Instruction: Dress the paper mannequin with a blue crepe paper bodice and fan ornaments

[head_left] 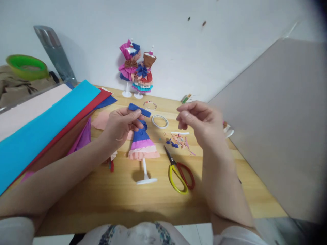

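Between the thumb and fingers of my left hand (119, 123) is a short folded strip of blue crepe paper (144, 111). Below it, a small mannequin stand (146, 175) lies tilted on the table, wearing a paper dress (141, 143) in blue, purple and pale pink tiers. My right hand (198, 117) is raised to the right with thumb and fingers pinched; whatever they may hold is too small to make out. Scissors (176, 170) with one yellow and one red handle lie between my forearms. A roll of white tape (159, 126) sits between my hands.
Crepe paper sheets (48, 126) are stacked at left. Two dressed mannequins (129, 64) stand against the wall. Paper scraps (181, 140) lie near my right hand, and a patterned ring (150, 102) lies behind the tape. A grey panel (270, 112) borders the table's right side.
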Tool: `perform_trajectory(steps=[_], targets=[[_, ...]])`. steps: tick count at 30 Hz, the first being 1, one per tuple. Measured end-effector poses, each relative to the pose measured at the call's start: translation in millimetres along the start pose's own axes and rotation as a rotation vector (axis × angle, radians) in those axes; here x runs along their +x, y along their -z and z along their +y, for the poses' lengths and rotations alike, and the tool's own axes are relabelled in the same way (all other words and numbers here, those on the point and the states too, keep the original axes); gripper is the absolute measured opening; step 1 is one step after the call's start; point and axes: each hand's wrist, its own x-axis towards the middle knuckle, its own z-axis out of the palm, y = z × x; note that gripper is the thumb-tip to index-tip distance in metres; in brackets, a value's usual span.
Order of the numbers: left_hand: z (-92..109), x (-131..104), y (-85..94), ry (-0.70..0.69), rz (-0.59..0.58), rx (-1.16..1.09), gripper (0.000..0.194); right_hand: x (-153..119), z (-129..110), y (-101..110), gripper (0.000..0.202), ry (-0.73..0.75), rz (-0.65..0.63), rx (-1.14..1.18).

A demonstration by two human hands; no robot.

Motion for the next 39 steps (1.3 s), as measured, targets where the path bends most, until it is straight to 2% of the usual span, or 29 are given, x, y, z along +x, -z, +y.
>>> perform_trajectory(steps=[2, 4, 6, 8, 10, 13, 17, 19, 22, 25, 30, 32, 36, 39], targets=[[-1, 1, -0.8, 0.045, 0.026, -0.026, 0.016, -23, 3, 11, 0.014, -0.135, -0.174, -0.286], [-3, 0, -1.8, 0.092, 0.046, -0.051, 0.017, -57, 12, 15, 0.013, -0.258, -0.362, -0.611], [-6, -1, -2.7, 0.135, 0.054, -0.075, 0.02, -96, 26, 17, 0.029, -0.353, -0.465, -0.835], [-9, -1, -3.2, 0.173, 0.05, -0.089, 0.022, -132, 41, 18, 0.048, -0.407, -0.458, -0.956], [-12, -2, -3.4, 0.203, 0.05, -0.096, 0.023, -158, 55, 20, 0.05, -0.452, -0.398, -0.953], [-15, -3, -3.8, 0.224, 0.059, -0.106, 0.022, -171, 67, 27, 0.047, -0.479, -0.336, -0.745], [-15, -4, -5.4, 0.242, 0.053, -0.099, 0.022, -154, 69, 41, 0.052, -0.585, -0.228, -0.221], [-14, -5, -6.5, 0.254, 0.05, -0.093, 0.023, -140, 66, 45, 0.06, -0.564, -0.167, -0.02], [-12, -6, -7.5, 0.27, 0.047, -0.074, 0.023, -116, 58, 40, 0.063, -0.365, -0.153, 0.142], [-12, -6, -7.1, 0.27, 0.039, -0.039, 0.02, -88, 48, 25, 0.071, -0.162, -0.287, 0.216], [-14, -3, -3.5, 0.24, 0.016, -0.002, 0.017, -51, 41, 5, 0.068, -0.023, -0.371, 0.13], [-14, -2, -2.0, 0.245, 0.018, -0.005, 0.018, -44, 45, 2, 0.063, 0.032, -0.356, 0.02], [-18, 1, 0.0, 0.254, 0.01, -0.007, 0.018, -40, 54, -1, 0.045, 0.214, -0.282, -0.352], [-22, 2, 0.2, 0.249, -0.001, -0.001, 0.017, -38, 56, -3, 0.041, 0.346, -0.241, -0.45]])
